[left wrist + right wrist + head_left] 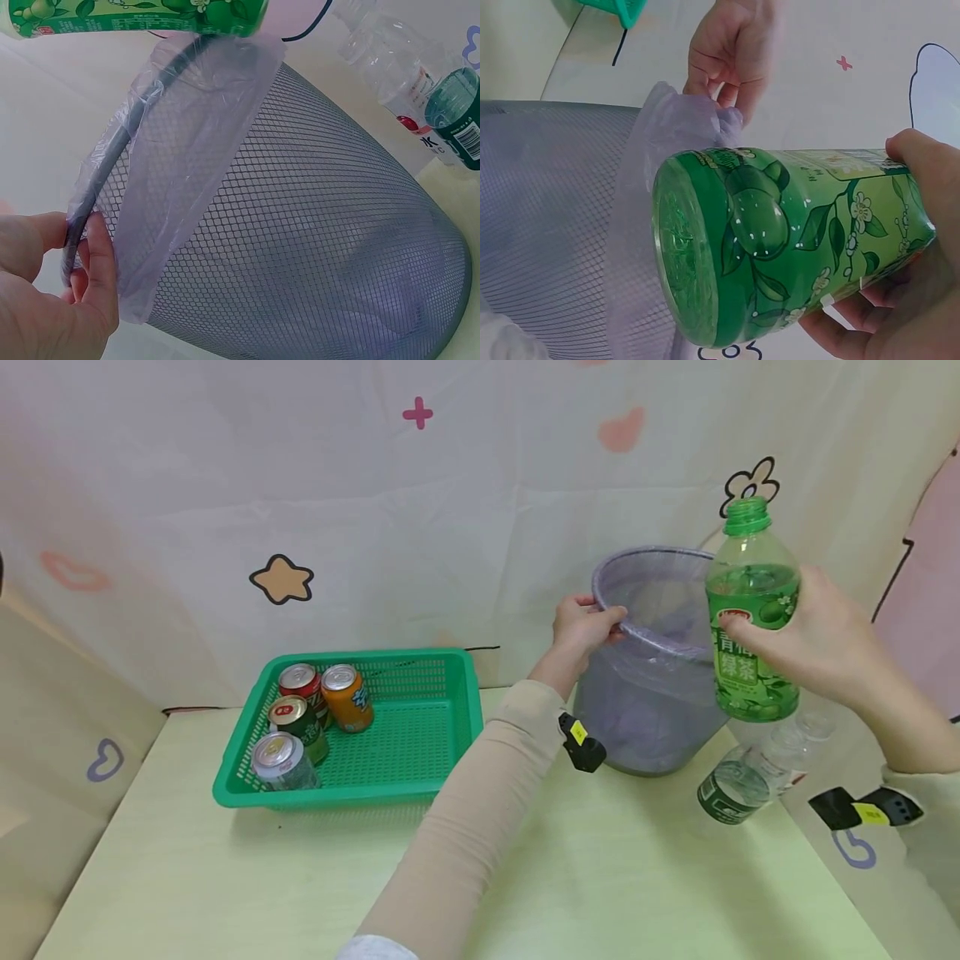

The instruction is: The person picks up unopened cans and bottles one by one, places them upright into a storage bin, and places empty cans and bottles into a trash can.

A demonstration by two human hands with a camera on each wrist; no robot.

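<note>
My left hand (pixel 587 625) pinches the near left rim of a mesh trash bin (pixel 645 718), thumb on one side and fingers on the other. A thin purple plastic bag (pixel 187 157) lines the bin and folds over its rim. My right hand (pixel 840 635) grips a green tea bottle (pixel 753 635), held upright in the air beside the bin's right rim. Its label is green with fruit and white flowers, and its neck is green. In the right wrist view the bottle's base (pixel 686 247) overlaps the bagged rim.
Clear plastic bottles, one with a dark green label (pixel 727 797), stand right of the bin, below my right hand. To the left, a green plastic basket (pixel 408 793) holds several drink cans (pixel 347 697) along its left side. A patterned cloth (pixel 375 527) hangs behind the table.
</note>
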